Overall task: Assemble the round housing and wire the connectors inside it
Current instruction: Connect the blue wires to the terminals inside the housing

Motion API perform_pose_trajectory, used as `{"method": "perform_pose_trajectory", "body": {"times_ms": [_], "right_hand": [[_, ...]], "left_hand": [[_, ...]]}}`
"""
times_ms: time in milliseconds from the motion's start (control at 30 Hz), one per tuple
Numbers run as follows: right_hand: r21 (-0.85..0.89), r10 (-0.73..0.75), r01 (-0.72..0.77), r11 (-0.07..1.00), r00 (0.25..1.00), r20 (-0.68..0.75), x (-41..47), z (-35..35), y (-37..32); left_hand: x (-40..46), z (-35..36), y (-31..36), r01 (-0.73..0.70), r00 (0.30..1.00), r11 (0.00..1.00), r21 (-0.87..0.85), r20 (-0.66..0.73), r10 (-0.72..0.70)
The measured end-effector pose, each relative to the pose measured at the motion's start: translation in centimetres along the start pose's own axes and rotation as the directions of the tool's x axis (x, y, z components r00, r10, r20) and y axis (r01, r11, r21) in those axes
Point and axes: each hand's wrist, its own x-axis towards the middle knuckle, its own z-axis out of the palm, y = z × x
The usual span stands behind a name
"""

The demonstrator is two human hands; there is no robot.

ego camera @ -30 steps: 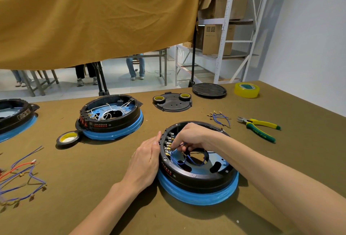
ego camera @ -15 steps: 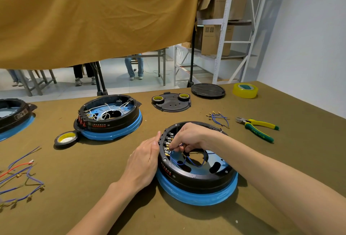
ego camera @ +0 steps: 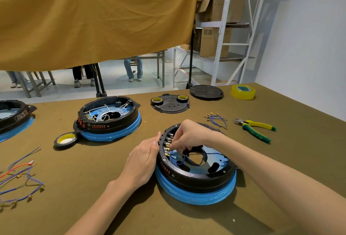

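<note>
Unmoved: right hand (ego camera: 189, 137) pinches wire (ego camera: 179, 159); left hand (ego camera: 142, 159) steadies housing (ego camera: 196, 176).

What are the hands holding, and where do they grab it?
The right hand pinches the metal end of a blue wire at the connector row. The left hand holds nothing; it presses flat against the round housing's outer wall.

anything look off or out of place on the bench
Nothing stands out. The left hand steadies the round housing while the right hand seats a blue wire at its terminals; pliers lie beside it.
</note>
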Motion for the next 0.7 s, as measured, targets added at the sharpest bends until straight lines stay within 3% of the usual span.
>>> {"method": "perform_pose_trajectory", "body": {"times_ms": [133,267,333,400,533,700], "right_hand": [[0.052,0.053,-0.057,0.997,0.995,0.08,-0.8,-1.2,0.7],[0.194,0.025,-0.059,0.979,0.984,0.176,-1.1,-1.7,1.7],[0.226,-0.015,-0.023,0.974,0.986,0.164,-1.0,-1.5,2.1],[0.209,-0.038,0.01,0.978,0.99,0.132,-0.9,-1.3,2.6],[0.149,-0.077,0.063,0.987,0.993,0.093,-0.8,-1.0,3.3],[0.099,-0.128,0.119,0.988,0.988,0.09,-0.6,-1.0,3.4]], "left_hand": [[0.0,-0.1,0.0,-0.026,0.999,1.0,0.005,-0.019,0.026],[0.3,0.0,0.2,-0.066,0.986,0.995,-0.068,-0.158,0.055],[0.4,-0.2,0.4,-0.125,0.977,0.98,-0.152,-0.191,0.094],[0.6,-0.3,0.5,-0.148,0.983,0.973,-0.177,-0.136,0.124],[1.0,-1.1,0.7,-0.161,0.986,0.986,-0.05,-0.039,0.16],[1.2,-1.7,0.5,-0.269,0.962,0.952,0.144,-0.014,0.274]]}}
